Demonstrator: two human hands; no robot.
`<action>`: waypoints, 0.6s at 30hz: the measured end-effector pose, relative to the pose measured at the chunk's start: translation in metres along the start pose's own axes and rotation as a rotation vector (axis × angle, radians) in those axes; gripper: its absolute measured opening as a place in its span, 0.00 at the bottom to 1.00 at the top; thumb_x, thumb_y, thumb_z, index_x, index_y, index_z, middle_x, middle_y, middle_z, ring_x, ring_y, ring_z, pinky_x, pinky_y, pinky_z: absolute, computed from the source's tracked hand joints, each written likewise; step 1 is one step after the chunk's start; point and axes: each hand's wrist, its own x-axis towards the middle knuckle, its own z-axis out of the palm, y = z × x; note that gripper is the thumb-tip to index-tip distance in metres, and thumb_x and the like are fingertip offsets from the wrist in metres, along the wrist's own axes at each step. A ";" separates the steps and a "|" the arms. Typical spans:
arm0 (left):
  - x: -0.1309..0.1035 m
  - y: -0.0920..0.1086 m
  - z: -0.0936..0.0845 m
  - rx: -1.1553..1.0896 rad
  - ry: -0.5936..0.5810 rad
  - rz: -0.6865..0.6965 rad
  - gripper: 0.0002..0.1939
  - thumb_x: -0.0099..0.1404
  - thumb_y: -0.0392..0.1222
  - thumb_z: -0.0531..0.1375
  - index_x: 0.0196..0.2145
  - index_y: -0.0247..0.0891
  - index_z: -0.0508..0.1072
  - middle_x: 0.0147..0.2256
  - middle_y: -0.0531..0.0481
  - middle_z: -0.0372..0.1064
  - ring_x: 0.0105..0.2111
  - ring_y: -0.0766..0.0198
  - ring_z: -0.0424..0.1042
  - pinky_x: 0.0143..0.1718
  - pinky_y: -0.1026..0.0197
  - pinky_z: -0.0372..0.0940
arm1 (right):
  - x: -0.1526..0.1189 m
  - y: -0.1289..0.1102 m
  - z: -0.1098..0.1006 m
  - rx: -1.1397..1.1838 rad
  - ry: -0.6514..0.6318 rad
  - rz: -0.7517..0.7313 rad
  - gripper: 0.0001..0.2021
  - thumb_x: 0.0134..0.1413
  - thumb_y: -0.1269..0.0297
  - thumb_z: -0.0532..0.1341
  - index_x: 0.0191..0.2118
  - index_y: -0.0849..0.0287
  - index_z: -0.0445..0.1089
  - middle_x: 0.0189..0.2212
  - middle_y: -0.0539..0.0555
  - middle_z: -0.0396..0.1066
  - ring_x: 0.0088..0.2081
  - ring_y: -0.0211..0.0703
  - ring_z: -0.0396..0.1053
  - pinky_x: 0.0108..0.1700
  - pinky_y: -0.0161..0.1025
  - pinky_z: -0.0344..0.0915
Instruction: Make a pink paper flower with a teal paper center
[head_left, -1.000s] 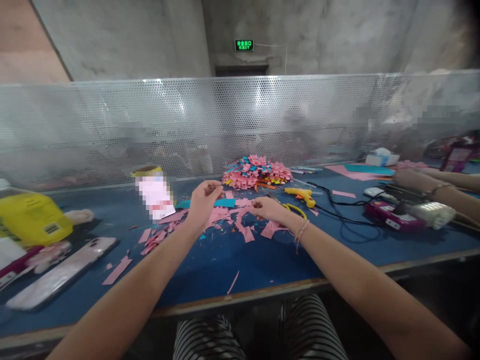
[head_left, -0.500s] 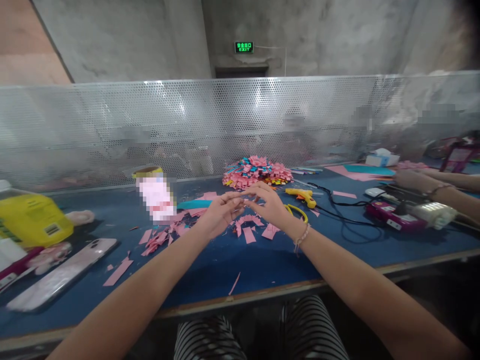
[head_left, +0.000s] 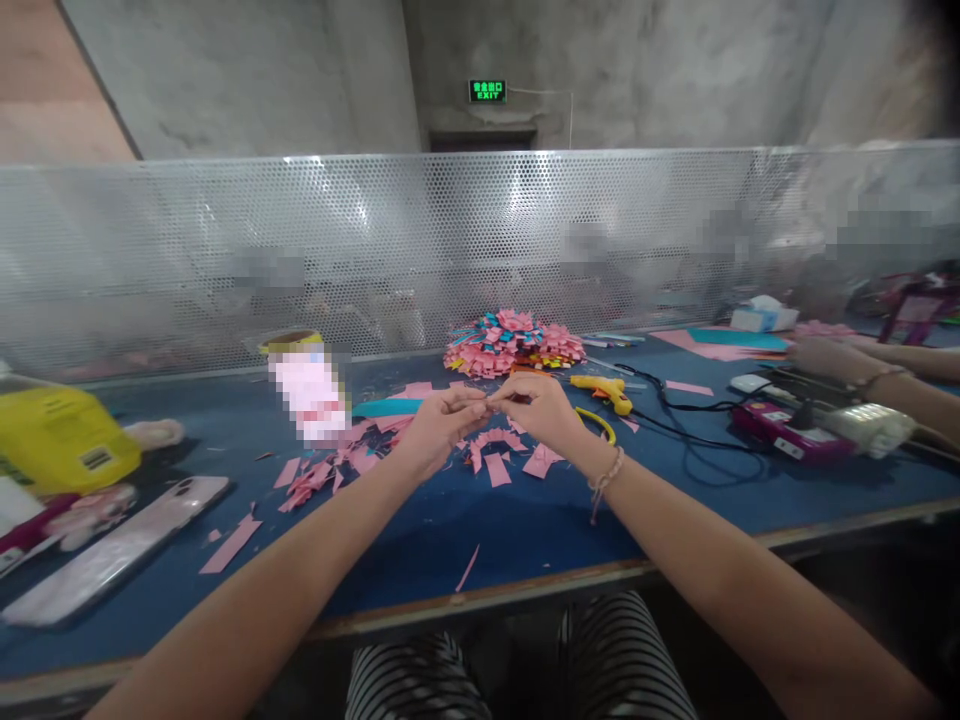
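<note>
My left hand (head_left: 446, 428) and my right hand (head_left: 541, 412) meet above the middle of the blue table (head_left: 540, 540). Thumb and fingers of each are pinched together, tip to tip. Whatever lies between them is too small and too covered to name. Below the hands lie cut pink paper pieces (head_left: 497, 468). A teal paper strip (head_left: 386, 408) rests left of my left hand. Just behind the hands is a heap of pink and blue fringed paper flowers (head_left: 517, 345). To the right of my right hand are a yellow glue gun (head_left: 604, 392) and a curved yellow handle (head_left: 606, 424).
At left are a phone (head_left: 120, 550), a yellow container (head_left: 67, 440) and a pixelated upright object (head_left: 307, 390). Black cords run to a purple device (head_left: 787, 430) at right. Beyond it reaches another person's hand (head_left: 829, 362). A perforated metal screen (head_left: 375, 230) borders the back.
The fingers of my right hand have curled in from a more spread pose to a tight pinch against my left fingertips. My left hand has barely moved.
</note>
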 end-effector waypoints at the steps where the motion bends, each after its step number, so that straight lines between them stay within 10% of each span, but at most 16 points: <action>1: 0.000 0.000 0.000 0.003 -0.006 -0.006 0.09 0.46 0.35 0.65 0.29 0.35 0.72 0.28 0.50 0.72 0.30 0.68 0.71 0.40 0.60 0.63 | 0.000 0.002 0.000 0.028 -0.015 0.043 0.04 0.45 0.70 0.60 0.24 0.59 0.71 0.22 0.50 0.69 0.26 0.34 0.65 0.28 0.32 0.61; 18: -0.002 -0.005 0.002 0.019 0.028 -0.077 0.08 0.48 0.38 0.64 0.26 0.32 0.70 0.24 0.52 0.69 0.25 0.72 0.68 0.32 0.67 0.63 | -0.002 0.003 0.004 0.106 -0.124 0.161 0.02 0.44 0.69 0.60 0.26 0.61 0.70 0.23 0.50 0.67 0.26 0.33 0.63 0.29 0.32 0.60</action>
